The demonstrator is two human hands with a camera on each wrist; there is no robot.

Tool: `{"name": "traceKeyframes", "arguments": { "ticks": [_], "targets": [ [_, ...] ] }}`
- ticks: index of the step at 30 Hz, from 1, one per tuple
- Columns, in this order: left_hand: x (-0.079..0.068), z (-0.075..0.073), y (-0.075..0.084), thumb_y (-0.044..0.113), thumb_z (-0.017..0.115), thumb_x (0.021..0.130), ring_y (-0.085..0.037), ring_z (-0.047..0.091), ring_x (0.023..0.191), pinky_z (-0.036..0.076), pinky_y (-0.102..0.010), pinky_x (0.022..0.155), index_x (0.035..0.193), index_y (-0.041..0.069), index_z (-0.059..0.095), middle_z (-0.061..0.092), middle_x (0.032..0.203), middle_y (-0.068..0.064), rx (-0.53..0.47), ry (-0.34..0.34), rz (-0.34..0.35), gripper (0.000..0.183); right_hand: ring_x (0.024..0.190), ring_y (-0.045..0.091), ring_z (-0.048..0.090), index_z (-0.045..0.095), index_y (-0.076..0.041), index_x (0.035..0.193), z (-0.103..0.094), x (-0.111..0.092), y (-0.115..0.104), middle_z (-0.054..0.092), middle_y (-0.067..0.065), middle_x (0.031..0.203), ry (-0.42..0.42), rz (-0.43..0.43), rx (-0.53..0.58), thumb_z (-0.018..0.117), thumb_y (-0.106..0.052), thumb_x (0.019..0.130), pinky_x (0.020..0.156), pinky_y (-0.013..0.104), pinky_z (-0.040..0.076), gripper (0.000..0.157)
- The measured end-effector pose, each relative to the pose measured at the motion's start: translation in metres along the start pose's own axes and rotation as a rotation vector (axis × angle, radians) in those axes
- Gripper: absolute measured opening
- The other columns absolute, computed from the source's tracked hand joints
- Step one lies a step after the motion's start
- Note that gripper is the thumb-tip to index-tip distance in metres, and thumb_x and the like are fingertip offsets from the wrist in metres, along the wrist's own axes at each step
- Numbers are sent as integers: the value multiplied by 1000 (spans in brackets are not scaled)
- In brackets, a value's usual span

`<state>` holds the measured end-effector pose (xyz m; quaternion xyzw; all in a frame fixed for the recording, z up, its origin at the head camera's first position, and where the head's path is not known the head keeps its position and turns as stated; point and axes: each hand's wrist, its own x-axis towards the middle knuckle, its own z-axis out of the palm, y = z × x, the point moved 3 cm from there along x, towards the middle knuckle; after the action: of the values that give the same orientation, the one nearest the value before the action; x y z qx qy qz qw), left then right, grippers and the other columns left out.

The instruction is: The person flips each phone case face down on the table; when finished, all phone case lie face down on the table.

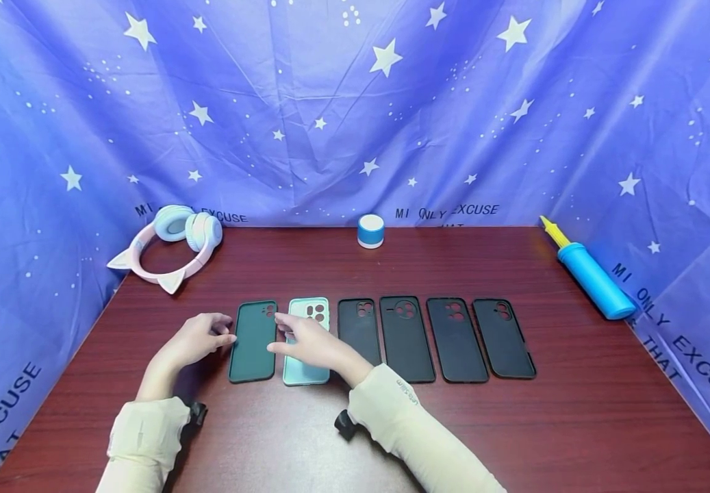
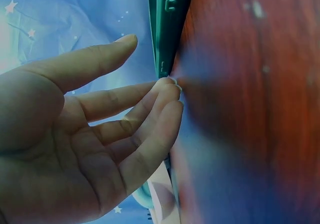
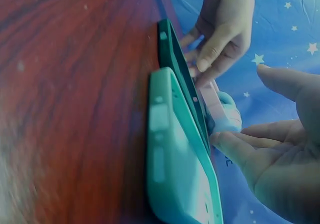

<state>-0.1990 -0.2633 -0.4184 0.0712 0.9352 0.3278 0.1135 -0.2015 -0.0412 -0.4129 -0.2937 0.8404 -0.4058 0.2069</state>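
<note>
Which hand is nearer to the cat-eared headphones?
Left. The left hand is in front of the headphones, beside the dark green phone case; the right hand is farther right, above the light green case.

left hand point(image 2: 95, 139) by green case point(image 2: 169, 22) on reddish table point(image 2: 260, 109)

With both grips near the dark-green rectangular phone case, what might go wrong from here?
The right grip hangs over the mint-green phone case and might brush it askew. The left grip is low beside the dark-green rectangular phone case: a push there might slide it across the narrow gap into its neighbour.
</note>
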Motion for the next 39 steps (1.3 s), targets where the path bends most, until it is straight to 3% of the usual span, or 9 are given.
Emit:
{"name": "traceKeyframes", "arguments": {
  "ticks": [7, 18, 27, 33, 39],
  "targets": [
    [2, 3, -1, 12, 66, 88, -13, 58, 62, 48, -26, 58, 115, -18, 57, 67, 83, -14, -2, -11, -17, 41, 132, 19, 52, 31, -2, 151, 11, 4, -2, 42, 11, 152, -30, 37, -37, 58, -33, 97, 106, 24, 45, 68],
    [0, 4, 0, 11, 66, 89, -15, 61, 65, 51, -29, 60, 113, -18, 57, 67, 87, -17, -50, -14, -12, 39, 133, 20, 50, 30, 1, 150, 18, 4, -6, 40, 13, 153, -42, 16, -78, 57, -33, 98, 106, 23, 45, 68],
    [1, 4, -3, 5, 63, 89, -16, 66, 68, 58, -32, 64, 114, -17, 55, 68, 87, -18, -142, 17, -41, 34, 132, 17, 51, 33, 1, 149, 20, 6, -5, 44, 14, 150, -19, -5, -100, 58, -33, 97, 106, 23, 44, 67],
    [0, 4, -4, 2, 61, 89, -10, 61, 67, 60, -30, 66, 119, -22, 49, 63, 83, -13, -250, 15, -88, 40, 132, 17, 50, 35, 1, 148, 21, 8, -6, 43, 13, 151, -9, 0, -109, 59, -32, 96, 108, 24, 42, 66],
    [0, 4, -6, -1, 56, 92, -7, 61, 71, 61, -34, 70, 121, -27, 44, 57, 80, -6, -355, -9, -99, 40, 138, 18, 44, 37, -1, 147, 25, 10, -8, 43, 12, 151, 23, 1, -172, 59, -33, 96, 113, 25, 37, 64]
  ]
}}
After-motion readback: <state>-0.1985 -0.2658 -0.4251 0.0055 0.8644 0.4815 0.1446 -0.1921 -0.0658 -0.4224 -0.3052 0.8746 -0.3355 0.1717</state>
